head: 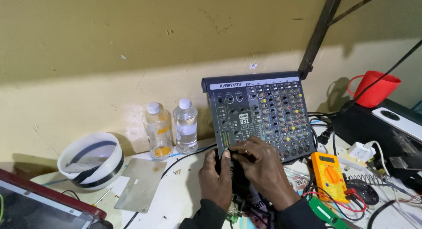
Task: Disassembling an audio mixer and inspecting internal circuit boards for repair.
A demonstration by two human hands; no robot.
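Your left hand [215, 178] and right hand [263, 169] meet at the near edge of the audio mixer [259, 115], which leans against the wall with its face tilted toward you, so every knob and slider can be read from where you sit. Your left grip is pressed together around a small dark part at the mixer's lower left corner; your thumb lies up along it, and what the part is cannot be told. Your right grip is curled with the fingertips pinching at the same spot, just beside your left thumb, so one hand seems to steady the piece while the other works on it. The mixer's bottom edge rests on the bench [176, 198], directly above your knuckles.

Close to your right wrist lies an orange multimeter [329, 174], face up, its red and black leads trailing over the bench beside it, within easy reach. A green circuit board [325, 213] sits just below the meter.

On your left, two clear plastic bottles [171, 128] stand upright against the wall, well apart from your hands and out of the way of the cables. A thin metal sheet [140, 184] lies flat near them, next to a white bowl [91, 161] with a dark band. A black cable [184, 156] runs from under the mixer across the bench toward you. A red cup [373, 87] stands on a dark box at the far right.
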